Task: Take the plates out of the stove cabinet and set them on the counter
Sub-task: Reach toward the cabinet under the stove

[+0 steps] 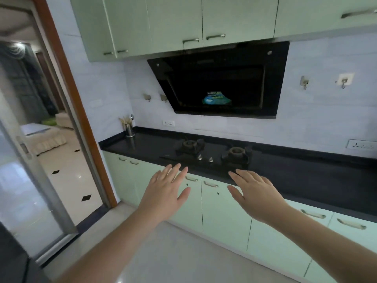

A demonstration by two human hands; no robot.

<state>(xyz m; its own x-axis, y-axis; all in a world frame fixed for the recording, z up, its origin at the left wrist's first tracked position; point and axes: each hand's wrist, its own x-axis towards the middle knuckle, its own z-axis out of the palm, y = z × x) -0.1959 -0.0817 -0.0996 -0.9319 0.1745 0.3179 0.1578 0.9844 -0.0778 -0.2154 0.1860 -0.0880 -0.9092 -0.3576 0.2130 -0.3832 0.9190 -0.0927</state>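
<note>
Both arms reach forward from the bottom of the frame toward the middle. The left hand (163,193) is spread flat with fingers apart and holds nothing; the right hand (255,193) is equally open and empty, palm down. Neither touches anything — they hang in front of the pale green lower cabinet doors.

Just above the hands, in the centre of the frame, the black counter (306,176) carries a two-burner gas stove (212,152) with two knobs at its front edge. The stove cabinet (204,201) sits directly under it, its two doors closed, with metal handles near the top and a small dark dot on each. No plates show; whatever is inside is hidden behind the doors.

Above the stove hangs a slanted black range hood (220,80) — green upper cabinets sit over it. A metal utensil holder (129,129) stands at the counter's left end, beside the doorway at the frame's left.
</note>
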